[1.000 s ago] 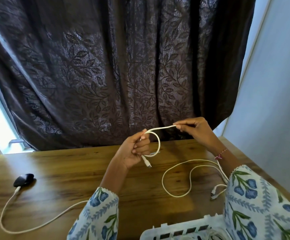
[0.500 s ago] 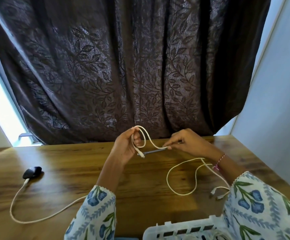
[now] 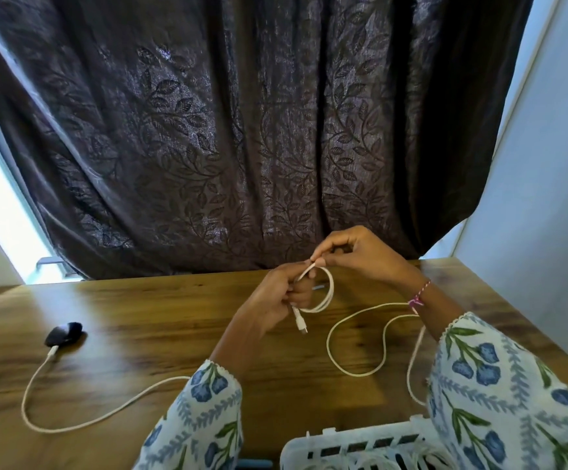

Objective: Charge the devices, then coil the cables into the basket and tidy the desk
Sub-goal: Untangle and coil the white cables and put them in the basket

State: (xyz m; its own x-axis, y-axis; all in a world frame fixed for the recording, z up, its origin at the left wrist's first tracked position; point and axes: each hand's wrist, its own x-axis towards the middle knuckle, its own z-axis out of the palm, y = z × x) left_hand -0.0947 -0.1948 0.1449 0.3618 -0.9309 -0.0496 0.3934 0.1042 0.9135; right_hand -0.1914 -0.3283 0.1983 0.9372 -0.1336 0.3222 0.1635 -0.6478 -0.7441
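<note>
Both hands work above the brown wooden desk (image 3: 140, 334): the left hand (image 3: 275, 296) grips a small loop of the thin white cable (image 3: 326, 293), and the right hand (image 3: 360, 256) pinches it at the top. Most of this cable lies loose on the desk. Another white cable (image 3: 72, 425) is plugged into a small black device (image 3: 63, 334), not yet coiled. The white plastic basket (image 3: 343, 446) seems to hold some cables already.

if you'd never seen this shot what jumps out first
Mid-frame, above the desk, the left hand holds a small loop of white cable while the right hand pinches its strand at the top. Behind them a dark leaf-patterned curtain fills the upper frame. At far left a black device lies on the desk with a second cable plugged in.
</note>
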